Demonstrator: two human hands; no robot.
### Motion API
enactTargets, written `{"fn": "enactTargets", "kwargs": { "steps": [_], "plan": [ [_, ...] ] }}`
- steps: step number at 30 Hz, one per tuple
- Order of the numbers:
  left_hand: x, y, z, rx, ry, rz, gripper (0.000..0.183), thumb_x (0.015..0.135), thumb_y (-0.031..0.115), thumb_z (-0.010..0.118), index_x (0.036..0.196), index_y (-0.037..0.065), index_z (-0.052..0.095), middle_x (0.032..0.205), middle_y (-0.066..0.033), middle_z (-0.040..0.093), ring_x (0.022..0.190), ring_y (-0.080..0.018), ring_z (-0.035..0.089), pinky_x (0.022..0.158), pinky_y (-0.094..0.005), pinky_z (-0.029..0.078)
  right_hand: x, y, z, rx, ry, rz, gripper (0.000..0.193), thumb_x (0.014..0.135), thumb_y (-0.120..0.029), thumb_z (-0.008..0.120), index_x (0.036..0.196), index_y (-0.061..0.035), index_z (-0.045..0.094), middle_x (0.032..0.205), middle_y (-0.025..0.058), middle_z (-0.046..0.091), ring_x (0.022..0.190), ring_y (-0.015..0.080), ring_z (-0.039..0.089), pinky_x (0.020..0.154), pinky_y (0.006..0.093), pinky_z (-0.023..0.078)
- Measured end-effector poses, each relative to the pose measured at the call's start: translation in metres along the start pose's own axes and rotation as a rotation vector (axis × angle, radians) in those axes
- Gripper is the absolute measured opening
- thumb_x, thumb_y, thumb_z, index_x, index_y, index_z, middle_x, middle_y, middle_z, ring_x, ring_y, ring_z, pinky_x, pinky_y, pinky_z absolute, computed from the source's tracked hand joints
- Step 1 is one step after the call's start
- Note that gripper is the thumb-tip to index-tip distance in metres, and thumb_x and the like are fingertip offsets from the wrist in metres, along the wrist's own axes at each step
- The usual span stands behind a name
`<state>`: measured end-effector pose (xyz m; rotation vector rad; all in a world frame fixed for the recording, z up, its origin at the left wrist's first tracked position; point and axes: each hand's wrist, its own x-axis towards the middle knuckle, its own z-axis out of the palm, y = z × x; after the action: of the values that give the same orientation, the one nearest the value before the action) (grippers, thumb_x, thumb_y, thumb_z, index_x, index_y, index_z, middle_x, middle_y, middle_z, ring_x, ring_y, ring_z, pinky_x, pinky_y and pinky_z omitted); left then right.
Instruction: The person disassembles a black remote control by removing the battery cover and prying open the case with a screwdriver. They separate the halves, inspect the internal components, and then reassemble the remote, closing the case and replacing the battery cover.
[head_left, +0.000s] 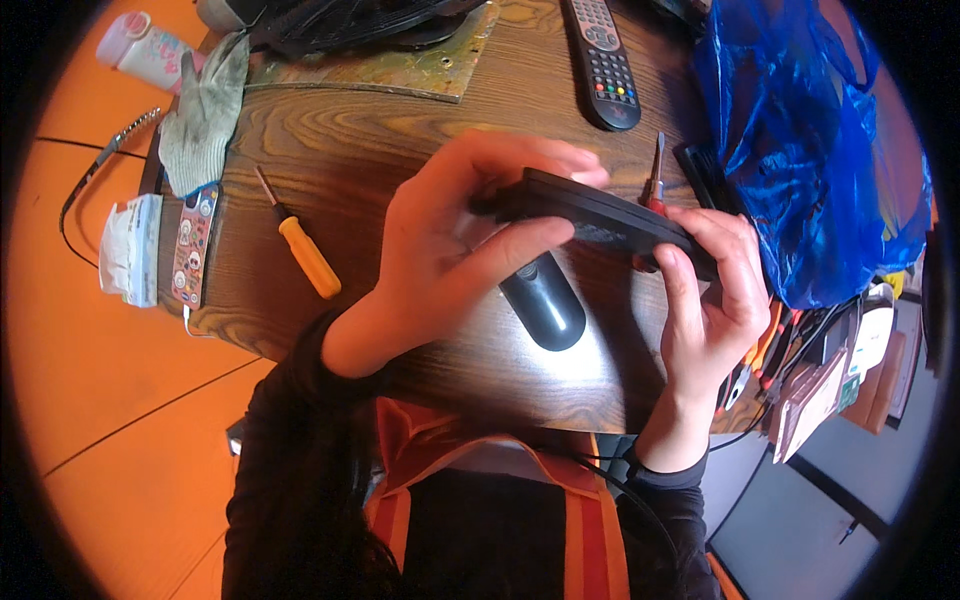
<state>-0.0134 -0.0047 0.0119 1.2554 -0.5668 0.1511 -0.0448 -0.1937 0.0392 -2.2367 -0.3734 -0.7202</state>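
A flat, long black plastic case (610,215) with a seam along its edge is held up over the table in both hands. My left hand (455,235) grips its left end, thumb on the near side and fingers behind. The right end sits between the thumb and fingers of my right hand (715,275). Beneath it, a black round-ended cylinder (545,305) lies on the wooden table, partly hidden by my left hand. Behind the case lies a screwdriver (657,175) with a red handle, partly covered. A yellow-handled screwdriver (305,255) lies left of my left hand.
A grey remote control (605,70) lies at the far side. Blue plastic bag (800,150) covers the right edge, above several tools (765,350). At left are a work glove (205,120), a patterned power strip (195,245) and a tissue pack (130,250). A worn board (400,75) lies far back.
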Motion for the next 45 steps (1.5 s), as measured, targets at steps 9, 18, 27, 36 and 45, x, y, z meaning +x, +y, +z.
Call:
{"fn": "enactTargets", "kwargs": {
  "steps": [9, 18, 27, 36, 45],
  "plan": [
    [-0.001, -0.002, -0.003, 0.064, -0.055, -0.048, 0.029, 0.067, -0.009, 0.07, 0.087, 0.001, 0.051, 0.09, -0.0125, 0.063, 0.09, -0.019, 0.063, 0.079, -0.0279, 0.05, 0.002, -0.002, -0.012, -0.134, -0.026, -0.101, 0.022, 0.064, -0.016, 0.075, 0.082, -0.0088, 0.067, 0.077, 0.0018, 0.063, 0.074, 0.0153, 0.056, 0.081, 0.0288, 0.033],
    [0.003, -0.004, -0.009, 0.077, -0.092, 0.005, 0.031, 0.066, -0.01, 0.07, 0.085, 0.003, 0.048, 0.093, -0.0166, 0.063, 0.093, -0.0225, 0.062, 0.078, -0.0293, 0.051, 0.006, 0.01, -0.019, -0.191, -0.028, -0.137, 0.033, 0.062, -0.024, 0.077, 0.091, -0.0112, 0.067, 0.093, 0.004, 0.063, 0.087, 0.0175, 0.057, 0.087, 0.03, 0.035],
    [0.015, -0.008, -0.024, -0.083, 0.002, 0.0, 0.034, 0.07, -0.005, 0.068, 0.097, 0.005, 0.049, 0.105, -0.0176, 0.059, 0.107, -0.0294, 0.054, 0.096, -0.0409, 0.037, 0.006, 0.032, -0.028, 0.908, 0.097, 0.211, 0.034, 0.069, 0.004, 0.07, 0.099, 0.0008, 0.055, 0.097, 0.0149, 0.061, 0.09, 0.019, 0.06, 0.083, 0.0311, 0.046],
    [0.001, 0.022, 0.005, 1.313, -0.11, 0.475, 0.036, 0.067, 0.012, 0.073, 0.1, 0.004, 0.062, 0.096, -0.0073, 0.065, 0.099, -0.0214, 0.058, 0.107, -0.0474, 0.014, 0.002, 0.016, -0.006, 0.817, -0.031, 0.068, 0.032, 0.065, 0.002, 0.074, 0.093, -0.0003, 0.059, 0.094, 0.0124, 0.06, 0.089, 0.0184, 0.058, 0.08, 0.0285, 0.047],
    [0.001, 0.017, 0.0, 0.848, -0.172, 0.238, 0.029, 0.065, 0.014, 0.074, 0.092, 0.011, 0.067, 0.081, -0.0006, 0.067, 0.073, -0.0122, 0.063, 0.1, -0.0407, 0.03, 0.0, 0.015, -0.005, 1.085, -0.03, 0.153, 0.029, 0.069, 0.002, 0.069, 0.094, 0.0019, 0.057, 0.098, 0.0191, 0.061, 0.092, 0.0231, 0.06, 0.083, 0.0328, 0.048]
  ]
}}
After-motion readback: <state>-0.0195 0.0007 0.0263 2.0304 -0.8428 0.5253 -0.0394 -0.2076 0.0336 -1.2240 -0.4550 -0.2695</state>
